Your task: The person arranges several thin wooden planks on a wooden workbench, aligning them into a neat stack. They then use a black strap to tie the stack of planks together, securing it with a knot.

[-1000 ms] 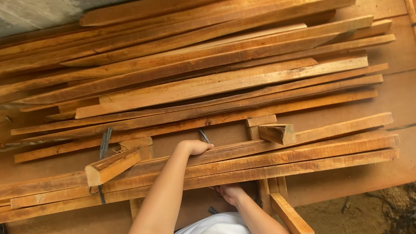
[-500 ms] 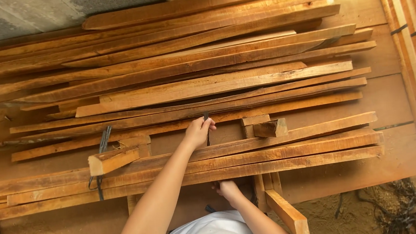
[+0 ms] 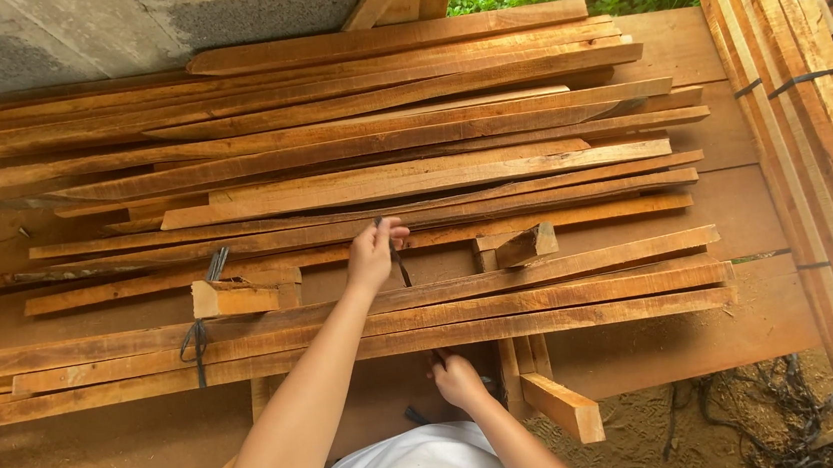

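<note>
Since half a second back I see the left hand (image 3: 375, 253) has moved up a little off the near strips and now pinches the top of a dark strap (image 3: 400, 265) between fingers and thumb, closed on it. The right hand (image 3: 457, 379) has stayed low at the near edge of the bundle of long wooden strips (image 3: 463, 305), curled around the strap's lower end; grip looks closed, but the view there is shadowed, so I'm not certain what it has hold of. The strap runs from one hand to the other across the near strips, mid-bundle. Another dark strap (image 3: 194, 336) already loops the same strips further left, beside a short wood block (image 3: 231, 298). A second short block (image 3: 526, 245) lies just right of the left hand. More loose strips (image 3: 347, 130) are piled behind on the plank table (image 3: 726, 207). A strapped stack of boards (image 3: 819, 128) stands to the right. A sloping offcut (image 3: 564, 407) sticks out below the table edge near the right hand. The left forearm is stretched forward and up from bottom centre, the right arm bent and tucked close to the body.
</note>
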